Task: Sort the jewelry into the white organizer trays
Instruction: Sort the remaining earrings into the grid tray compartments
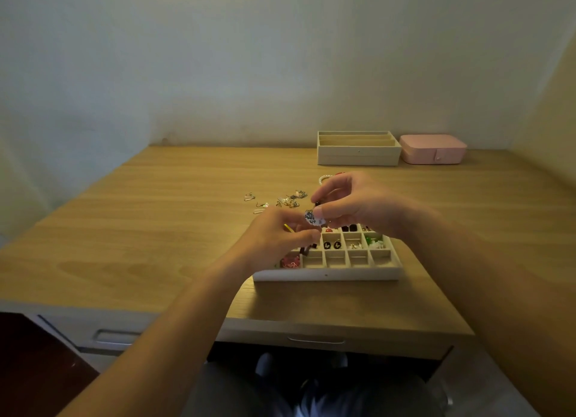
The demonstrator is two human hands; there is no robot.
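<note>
A white organizer tray [327, 274] with many small square compartments lies near the desk's front edge, and several compartments hold earrings and small pieces. Both hands hover just above its far left part. My right hand [352, 203] pinches a small white earring with dark spots [313, 218] between thumb and fingers. My left hand [277, 231] is closed beside it, gripping a thin yellow piece [289, 228]. Loose jewelry [280, 200] is scattered on the desk behind the hands. A second white tray [358, 156] with long slots stands at the back.
A pink jewelry box [433, 148], closed, sits at the back right next to the long-slot tray. A pearl bracelet [324, 178] peeks out behind my right hand. The wooden desk [156, 229] ends at walls behind and on the right. Drawers sit under the front edge.
</note>
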